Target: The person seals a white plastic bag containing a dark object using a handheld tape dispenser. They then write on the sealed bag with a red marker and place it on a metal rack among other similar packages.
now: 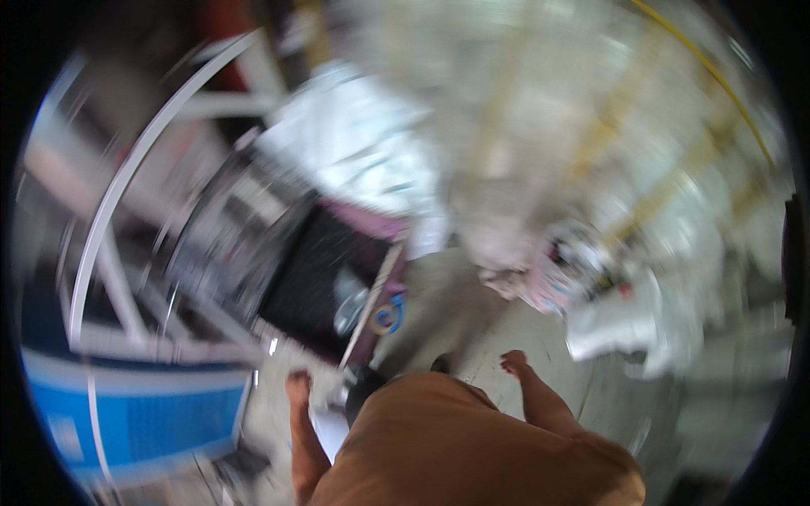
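Both hands hang empty by the brown-clad body: the left hand (297,386) and right hand (511,363) look loosely curled, though blur hides each grip. Nearest lies a dark tray (325,278) on the floor (439,304), ahead of the left hand, its long axis running away from the person.

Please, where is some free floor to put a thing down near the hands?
Bare pale floor lies between the dark tray and the white bags, ahead of the right hand. Left of the left hand, the blue panel and white frame crowd it.
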{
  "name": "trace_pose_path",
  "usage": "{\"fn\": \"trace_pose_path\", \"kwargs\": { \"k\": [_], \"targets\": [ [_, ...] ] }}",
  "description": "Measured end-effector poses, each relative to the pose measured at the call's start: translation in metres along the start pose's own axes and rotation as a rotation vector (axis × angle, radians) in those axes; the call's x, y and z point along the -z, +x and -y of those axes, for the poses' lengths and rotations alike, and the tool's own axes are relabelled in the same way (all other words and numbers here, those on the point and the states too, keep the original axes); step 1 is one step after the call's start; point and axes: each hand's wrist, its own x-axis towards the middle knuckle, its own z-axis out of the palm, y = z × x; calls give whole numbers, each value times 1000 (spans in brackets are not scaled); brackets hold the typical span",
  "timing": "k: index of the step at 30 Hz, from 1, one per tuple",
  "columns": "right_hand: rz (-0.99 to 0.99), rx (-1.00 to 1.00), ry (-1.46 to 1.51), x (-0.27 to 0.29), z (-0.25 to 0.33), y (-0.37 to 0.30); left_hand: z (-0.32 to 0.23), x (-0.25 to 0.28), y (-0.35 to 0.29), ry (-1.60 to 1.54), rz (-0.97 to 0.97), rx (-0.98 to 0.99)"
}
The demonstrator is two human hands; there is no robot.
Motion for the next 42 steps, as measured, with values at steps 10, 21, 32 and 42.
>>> {"fn": "trace_pose_path", "kwargs": {
  "k": [10,21,32,42],
  "targets": [
    [243,-133,-92,-152,218,-25,19,138,42,-323,-496,426],
    [376,57,-641,-203,245,-91,86,236,280,20,-704,178],
    [-91,-601,-230,-193,225,-205,118,255,461,743,-61,-287],
    [-86,-656,-351,-217,219,-263,144,199,523,-195,155,-341]
  ]
}}
